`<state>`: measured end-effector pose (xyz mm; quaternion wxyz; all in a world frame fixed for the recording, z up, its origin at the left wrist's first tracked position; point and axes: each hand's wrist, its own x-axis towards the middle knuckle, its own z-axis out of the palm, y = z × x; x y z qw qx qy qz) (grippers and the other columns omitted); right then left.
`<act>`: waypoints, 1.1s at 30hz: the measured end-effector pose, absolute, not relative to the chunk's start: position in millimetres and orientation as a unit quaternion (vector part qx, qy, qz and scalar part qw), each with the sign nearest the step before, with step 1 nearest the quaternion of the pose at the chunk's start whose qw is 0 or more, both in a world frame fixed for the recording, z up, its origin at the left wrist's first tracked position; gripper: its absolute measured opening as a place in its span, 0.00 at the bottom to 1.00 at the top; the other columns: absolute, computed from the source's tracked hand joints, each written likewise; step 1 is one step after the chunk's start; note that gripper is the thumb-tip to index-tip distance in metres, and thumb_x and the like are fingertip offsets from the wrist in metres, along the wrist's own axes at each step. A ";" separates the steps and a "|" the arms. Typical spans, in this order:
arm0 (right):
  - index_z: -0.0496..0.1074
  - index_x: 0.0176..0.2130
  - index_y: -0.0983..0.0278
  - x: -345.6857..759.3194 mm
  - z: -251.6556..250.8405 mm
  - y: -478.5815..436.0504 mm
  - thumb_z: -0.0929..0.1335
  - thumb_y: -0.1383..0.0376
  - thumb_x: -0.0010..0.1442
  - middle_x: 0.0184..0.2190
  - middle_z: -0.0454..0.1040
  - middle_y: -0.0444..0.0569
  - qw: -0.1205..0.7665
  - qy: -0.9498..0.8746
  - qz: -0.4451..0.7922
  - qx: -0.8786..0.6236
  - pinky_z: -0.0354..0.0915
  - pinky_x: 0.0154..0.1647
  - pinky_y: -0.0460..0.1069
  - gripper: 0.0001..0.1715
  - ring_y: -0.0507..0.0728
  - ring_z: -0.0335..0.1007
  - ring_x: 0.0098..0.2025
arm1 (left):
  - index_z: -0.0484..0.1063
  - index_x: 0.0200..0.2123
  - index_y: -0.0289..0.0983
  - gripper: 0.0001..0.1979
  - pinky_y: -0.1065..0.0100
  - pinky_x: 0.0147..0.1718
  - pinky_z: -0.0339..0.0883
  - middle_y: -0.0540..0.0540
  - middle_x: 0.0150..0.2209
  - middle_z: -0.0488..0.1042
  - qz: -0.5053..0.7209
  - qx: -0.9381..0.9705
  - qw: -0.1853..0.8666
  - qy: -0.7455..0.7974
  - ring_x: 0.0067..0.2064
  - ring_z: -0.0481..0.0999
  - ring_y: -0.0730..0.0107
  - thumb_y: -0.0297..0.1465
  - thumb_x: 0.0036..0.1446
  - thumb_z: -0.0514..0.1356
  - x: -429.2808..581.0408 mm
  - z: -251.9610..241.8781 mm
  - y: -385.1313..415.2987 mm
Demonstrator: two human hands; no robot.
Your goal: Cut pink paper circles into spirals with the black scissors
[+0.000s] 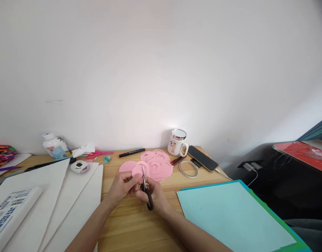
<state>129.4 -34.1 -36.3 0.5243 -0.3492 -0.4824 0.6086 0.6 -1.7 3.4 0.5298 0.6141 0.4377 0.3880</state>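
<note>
My left hand (124,185) pinches a round piece of pink paper (137,169) by its lower edge. Black-handled scissors (149,200) are in my right hand (157,197), their blades pointing up and lying across the pink round. The fingers of both hands nearly meet just below the paper. Behind it a heap of pink paper circles and rings (161,166) lies on the wooden table, and a plain pink circle (127,166) rests at the left of the heap.
A white mug (176,143), a phone (202,158) and a tape roll (188,175) stand or lie at back right. Light-blue sheets (234,213) cover the right side. White boards (82,210), a white bottle (55,146) and pink scissors (98,154) are leftward; a black marker (131,153) lies behind.
</note>
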 end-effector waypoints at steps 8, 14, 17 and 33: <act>0.65 0.29 0.63 132.0 -34.6 -33.2 0.75 0.51 0.39 0.16 0.63 0.37 0.505 -0.489 0.611 -0.365 0.53 0.17 0.43 0.25 0.47 0.55 0.16 | 0.61 0.13 0.36 0.21 0.76 0.13 0.51 0.54 0.12 0.62 0.400 0.615 0.515 0.444 0.14 0.58 0.80 0.44 0.47 0.60 -0.7 3.8 -0.3; 0.65 0.30 0.64 131.4 -37.6 -32.5 0.75 0.54 0.40 0.14 0.64 0.36 0.507 -0.473 0.616 -0.373 0.50 0.14 0.42 0.24 0.46 0.54 0.14 | 0.62 0.14 0.36 0.21 0.75 0.13 0.51 0.53 0.14 0.65 0.408 0.626 0.503 0.436 0.14 0.59 0.80 0.43 0.49 0.59 -5.1 1.0 3.2; 0.65 0.29 0.65 131.3 -36.7 -33.1 0.75 0.55 0.40 0.12 0.63 0.36 0.513 -0.468 0.618 -0.367 0.49 0.14 0.41 0.23 0.46 0.53 0.13 | 0.63 0.14 0.35 0.21 0.75 0.13 0.51 0.53 0.13 0.65 0.413 0.625 0.501 0.432 0.14 0.59 0.80 0.42 0.49 0.60 -6.3 -0.5 5.2; 0.65 0.27 0.65 130.3 -35.2 -34.0 0.76 0.54 0.39 0.10 0.63 0.35 0.515 -0.454 0.621 -0.377 0.49 0.11 0.40 0.24 0.45 0.53 0.11 | 0.67 0.18 0.34 0.18 0.76 0.13 0.52 0.53 0.14 0.67 0.470 0.598 0.505 0.409 0.14 0.60 0.81 0.41 0.49 0.61 -4.6 -2.9 6.4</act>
